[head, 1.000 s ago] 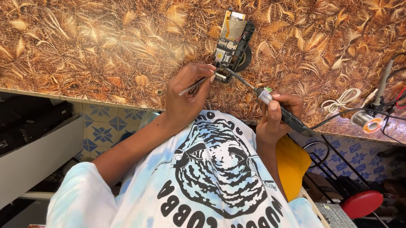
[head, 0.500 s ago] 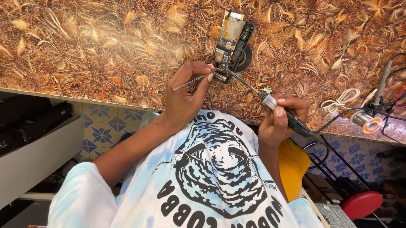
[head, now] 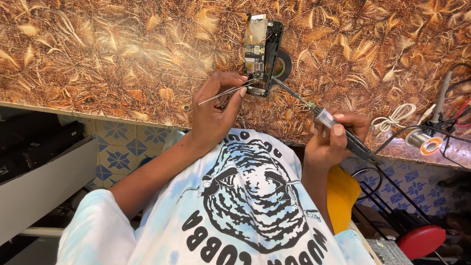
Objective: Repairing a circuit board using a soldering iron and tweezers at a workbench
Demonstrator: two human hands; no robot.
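Head view shows soldering in hand on the opened phone (head: 262,49), which lies on the patterned brown worktop (head: 91,46). Left hand (head: 215,110) pinches tweezers (head: 224,94) at the board's lower end; right hand (head: 333,139) grips the soldering iron (head: 321,116), tip close by. Next move likely calls for steady tip contact without slipping

Brown leaf-patterned worktop (head: 91,46); pale-blue tie-dye shirt (head: 231,222); blue-patterned tiles (head: 112,156).
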